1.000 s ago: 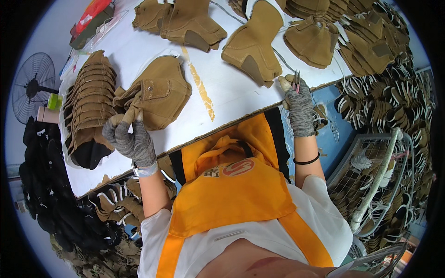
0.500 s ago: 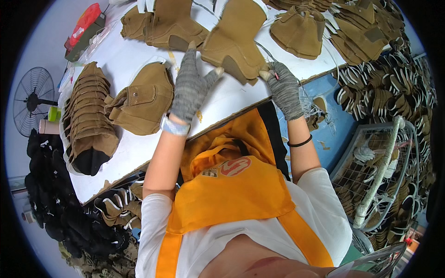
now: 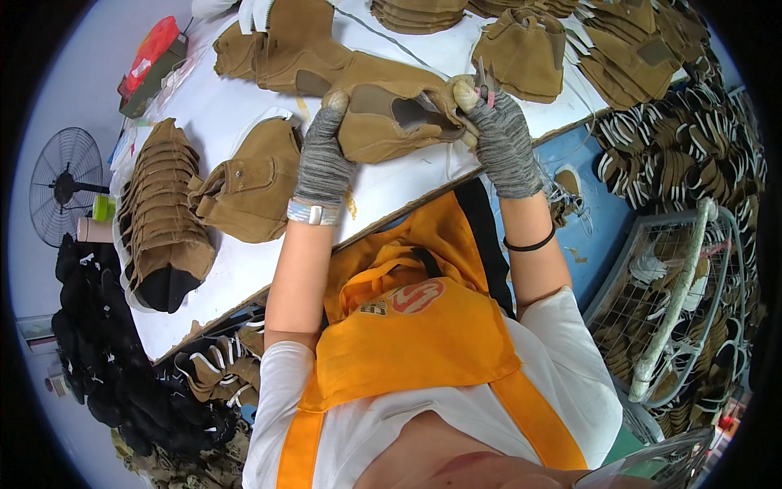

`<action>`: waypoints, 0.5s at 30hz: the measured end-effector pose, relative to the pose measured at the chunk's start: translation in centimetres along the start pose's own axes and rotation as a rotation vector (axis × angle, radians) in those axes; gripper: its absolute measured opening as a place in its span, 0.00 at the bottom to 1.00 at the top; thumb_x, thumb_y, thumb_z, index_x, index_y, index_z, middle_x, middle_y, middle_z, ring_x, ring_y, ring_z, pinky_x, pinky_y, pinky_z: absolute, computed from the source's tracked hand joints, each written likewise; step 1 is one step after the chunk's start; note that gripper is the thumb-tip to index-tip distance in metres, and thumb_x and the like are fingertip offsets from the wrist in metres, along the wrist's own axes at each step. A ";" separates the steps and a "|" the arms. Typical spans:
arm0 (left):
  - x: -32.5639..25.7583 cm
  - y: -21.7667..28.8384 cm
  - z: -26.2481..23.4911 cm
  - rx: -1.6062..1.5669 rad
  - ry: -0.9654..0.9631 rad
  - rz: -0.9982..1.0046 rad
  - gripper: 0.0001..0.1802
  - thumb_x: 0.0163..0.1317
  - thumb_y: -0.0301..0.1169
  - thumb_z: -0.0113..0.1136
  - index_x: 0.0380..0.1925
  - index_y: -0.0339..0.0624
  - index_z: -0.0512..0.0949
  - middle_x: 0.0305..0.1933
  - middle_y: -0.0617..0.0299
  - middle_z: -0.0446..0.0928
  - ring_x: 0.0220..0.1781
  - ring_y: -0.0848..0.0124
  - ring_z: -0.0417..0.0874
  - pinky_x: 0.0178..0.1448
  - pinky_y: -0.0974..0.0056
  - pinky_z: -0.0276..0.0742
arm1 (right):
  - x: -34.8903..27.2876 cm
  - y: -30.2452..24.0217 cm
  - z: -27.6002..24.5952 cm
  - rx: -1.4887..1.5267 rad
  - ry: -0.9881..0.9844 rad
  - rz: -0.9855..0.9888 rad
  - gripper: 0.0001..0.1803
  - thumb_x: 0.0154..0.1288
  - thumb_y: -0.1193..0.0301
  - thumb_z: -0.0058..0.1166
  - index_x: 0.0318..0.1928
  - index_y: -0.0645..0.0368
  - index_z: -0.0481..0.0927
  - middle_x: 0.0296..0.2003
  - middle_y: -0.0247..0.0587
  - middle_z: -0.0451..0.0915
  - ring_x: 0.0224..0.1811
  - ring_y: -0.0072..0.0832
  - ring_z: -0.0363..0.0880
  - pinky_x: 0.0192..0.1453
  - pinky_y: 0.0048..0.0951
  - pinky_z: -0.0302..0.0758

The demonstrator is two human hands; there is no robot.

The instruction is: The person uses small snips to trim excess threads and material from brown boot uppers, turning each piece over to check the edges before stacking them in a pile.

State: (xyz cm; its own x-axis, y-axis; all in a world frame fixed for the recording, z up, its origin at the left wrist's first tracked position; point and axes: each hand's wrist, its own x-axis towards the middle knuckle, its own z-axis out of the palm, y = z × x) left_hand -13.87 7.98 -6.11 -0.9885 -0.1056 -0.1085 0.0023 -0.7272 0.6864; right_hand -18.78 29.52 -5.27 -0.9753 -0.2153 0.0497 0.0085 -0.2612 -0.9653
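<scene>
A brown boot upper lies sideways between my gloved hands over the white table, its dark hollow opening showing. My left hand grips its left end, thumb on top. At the other end, my right hand pinches the edge with thumb and fingers. Small thread snips with a pinkish-red part also sit in my right hand, blades pointing away from me. Another brown boot upper lies just beyond my left hand. Left of that hand rests a folded brown upper with a strap and a snap.
The white table carries a nested stack of brown uppers at left and more stacks at far right. A wire basket stands at right, near heaped brown pieces. Black items pile at lower left, below a fan.
The boot upper has turned from upright to sideways, so its opening now shows. My right hand has moved up along its edge, and the snips' blades have come into view.
</scene>
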 end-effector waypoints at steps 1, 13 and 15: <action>-0.2 0.0 0.0 0.015 -0.014 0.050 0.26 0.63 0.40 0.59 0.56 0.38 0.68 0.53 0.56 0.73 0.54 0.63 0.75 0.58 0.57 0.75 | 0.0 -0.1 0.4 0.027 -0.004 -0.026 0.19 0.61 0.58 0.60 0.42 0.62 0.80 0.29 0.31 0.77 0.30 0.14 0.73 0.34 0.16 0.71; -2.4 0.6 1.3 0.348 -0.105 0.491 0.34 0.59 0.38 0.62 0.61 0.38 0.61 0.58 0.58 0.69 0.58 0.65 0.71 0.63 0.59 0.69 | -4.5 0.4 0.2 0.030 0.070 0.190 0.24 0.59 0.45 0.57 0.30 0.55 0.74 0.18 0.27 0.71 0.11 0.13 0.59 0.13 0.16 0.55; -2.5 0.7 0.8 0.407 -0.123 0.501 0.34 0.59 0.38 0.62 0.62 0.39 0.61 0.59 0.58 0.69 0.59 0.65 0.71 0.63 0.59 0.68 | -5.5 0.1 1.6 0.059 0.068 0.274 0.26 0.60 0.44 0.54 0.32 0.56 0.76 0.19 0.30 0.73 0.12 0.14 0.60 0.15 0.16 0.57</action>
State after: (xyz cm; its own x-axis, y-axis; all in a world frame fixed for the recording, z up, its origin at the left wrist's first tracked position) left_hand -11.52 8.26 -4.80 -0.8930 -0.2686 0.3611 0.4328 -0.2927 0.8526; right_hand -13.05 29.15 -5.18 -0.9473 -0.2227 -0.2301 0.2847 -0.2565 -0.9237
